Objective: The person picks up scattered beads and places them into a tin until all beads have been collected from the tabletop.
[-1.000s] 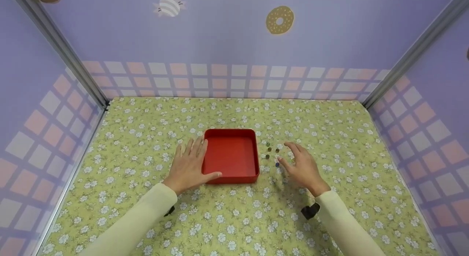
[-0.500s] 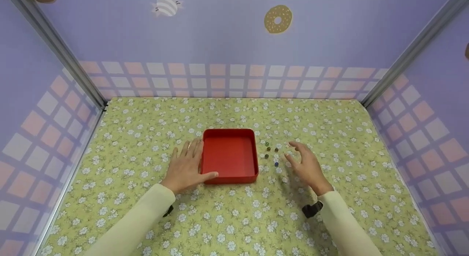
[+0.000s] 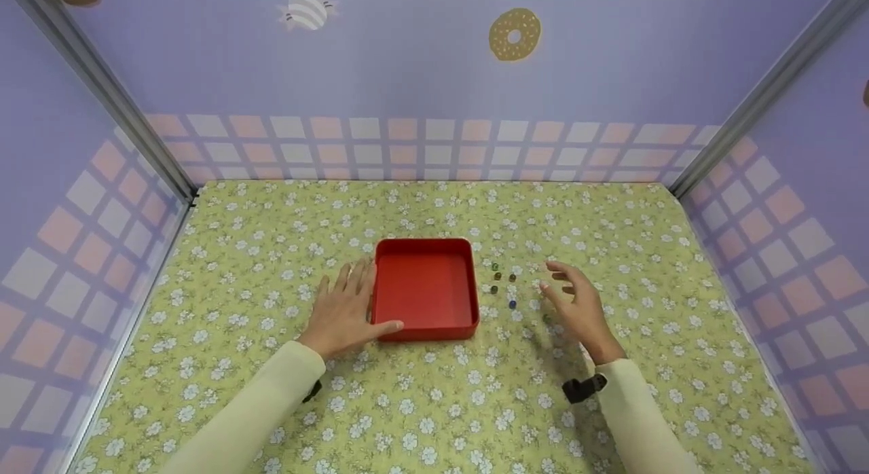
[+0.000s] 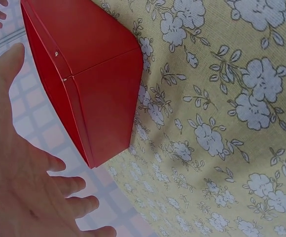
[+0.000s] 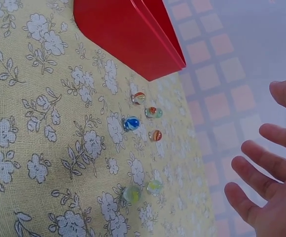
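Observation:
A square red box (image 3: 426,290) with an open top sits on the flowered cloth, its inside bare. Along its left side lies my left hand (image 3: 343,316), fingers spread, the thumb at the near left corner of the rim. Several glass marbles are scattered right of the box, among them a blue marble (image 5: 131,123) and an orange-striped marble (image 5: 156,135). Two pale green-yellow marbles (image 5: 132,193) lie closer to my right hand (image 3: 577,311). That hand hovers over the cloth right of the marbles, fingers loosely bent and apart, holding nothing.
A flowered yellow-green cloth (image 3: 434,406) covers the table. Purple panels with pink and white checks (image 3: 406,148) rise at the back and both sides. Grey metal posts (image 3: 163,161) stand at the back corners.
My right hand has drawn away to the right from the marbles. A pale marble beside its thumb now shows in the head view. The left hand and box stay put.

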Demonstrator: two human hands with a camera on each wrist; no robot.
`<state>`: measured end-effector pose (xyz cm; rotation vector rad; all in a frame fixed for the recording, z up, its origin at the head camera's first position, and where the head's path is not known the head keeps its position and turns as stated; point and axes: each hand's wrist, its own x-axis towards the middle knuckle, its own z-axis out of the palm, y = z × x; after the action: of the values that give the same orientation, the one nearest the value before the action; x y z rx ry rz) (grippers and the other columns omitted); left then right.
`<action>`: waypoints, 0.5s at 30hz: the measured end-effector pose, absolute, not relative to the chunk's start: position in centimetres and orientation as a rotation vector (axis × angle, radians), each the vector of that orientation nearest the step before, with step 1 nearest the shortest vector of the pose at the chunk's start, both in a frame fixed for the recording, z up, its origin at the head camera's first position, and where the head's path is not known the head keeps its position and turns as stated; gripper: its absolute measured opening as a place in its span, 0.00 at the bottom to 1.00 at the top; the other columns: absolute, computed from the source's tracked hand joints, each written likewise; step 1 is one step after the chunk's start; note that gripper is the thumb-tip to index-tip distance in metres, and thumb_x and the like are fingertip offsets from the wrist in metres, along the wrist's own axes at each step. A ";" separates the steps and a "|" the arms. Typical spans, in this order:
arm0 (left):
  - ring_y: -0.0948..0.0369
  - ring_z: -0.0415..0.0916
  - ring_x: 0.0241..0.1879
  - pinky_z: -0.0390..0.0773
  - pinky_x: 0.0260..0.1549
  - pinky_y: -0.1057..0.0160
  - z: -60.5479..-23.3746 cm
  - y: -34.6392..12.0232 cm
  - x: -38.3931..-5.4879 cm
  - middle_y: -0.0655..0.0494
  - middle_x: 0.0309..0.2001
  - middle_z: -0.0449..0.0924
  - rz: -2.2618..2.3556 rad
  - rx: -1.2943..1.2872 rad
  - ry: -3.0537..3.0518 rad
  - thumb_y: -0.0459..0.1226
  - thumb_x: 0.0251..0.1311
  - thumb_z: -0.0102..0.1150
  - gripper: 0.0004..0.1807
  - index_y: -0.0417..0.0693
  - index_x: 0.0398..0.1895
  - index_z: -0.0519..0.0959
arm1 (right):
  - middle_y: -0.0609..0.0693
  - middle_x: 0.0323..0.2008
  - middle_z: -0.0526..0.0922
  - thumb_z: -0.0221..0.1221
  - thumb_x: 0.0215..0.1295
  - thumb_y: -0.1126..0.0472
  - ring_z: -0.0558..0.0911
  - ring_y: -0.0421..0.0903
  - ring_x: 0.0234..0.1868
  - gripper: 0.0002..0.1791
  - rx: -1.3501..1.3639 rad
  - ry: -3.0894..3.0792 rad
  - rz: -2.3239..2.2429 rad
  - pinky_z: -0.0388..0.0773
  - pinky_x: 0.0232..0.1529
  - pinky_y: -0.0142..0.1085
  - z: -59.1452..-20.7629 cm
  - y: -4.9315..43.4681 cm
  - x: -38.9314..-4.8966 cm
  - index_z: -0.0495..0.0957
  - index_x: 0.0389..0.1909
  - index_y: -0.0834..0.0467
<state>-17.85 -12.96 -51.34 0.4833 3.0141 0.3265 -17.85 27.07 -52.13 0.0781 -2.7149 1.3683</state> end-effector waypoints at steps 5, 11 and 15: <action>0.44 0.42 0.77 0.45 0.70 0.35 -51.6 -13.0 -17.8 0.48 0.78 0.40 0.342 0.472 2.998 0.75 0.50 0.48 0.62 0.48 0.78 0.43 | 0.55 0.63 0.72 0.57 0.69 0.49 0.72 0.55 0.63 0.27 0.078 -2.636 1.468 0.67 0.62 0.56 -52.6 27.8 -17.7 0.69 0.65 0.52; 0.42 0.44 0.76 0.46 0.69 0.33 -51.9 -13.1 -17.8 0.46 0.78 0.45 0.383 0.463 3.000 0.74 0.50 0.50 0.61 0.48 0.78 0.45 | 0.56 0.62 0.73 0.57 0.69 0.54 0.72 0.54 0.62 0.24 0.056 -2.579 1.557 0.68 0.61 0.53 -53.3 28.7 -17.6 0.69 0.64 0.52; 0.42 0.45 0.76 0.47 0.69 0.33 -52.1 -13.2 -17.8 0.46 0.77 0.46 0.353 0.469 3.005 0.75 0.50 0.48 0.61 0.49 0.78 0.44 | 0.58 0.62 0.73 0.57 0.70 0.57 0.72 0.57 0.62 0.23 0.049 -2.575 1.567 0.68 0.61 0.54 -53.1 28.8 -17.3 0.69 0.65 0.54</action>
<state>-17.85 -13.18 -52.11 0.4691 3.0053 0.3527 -17.30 28.75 -53.07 0.0489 -2.5753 1.5672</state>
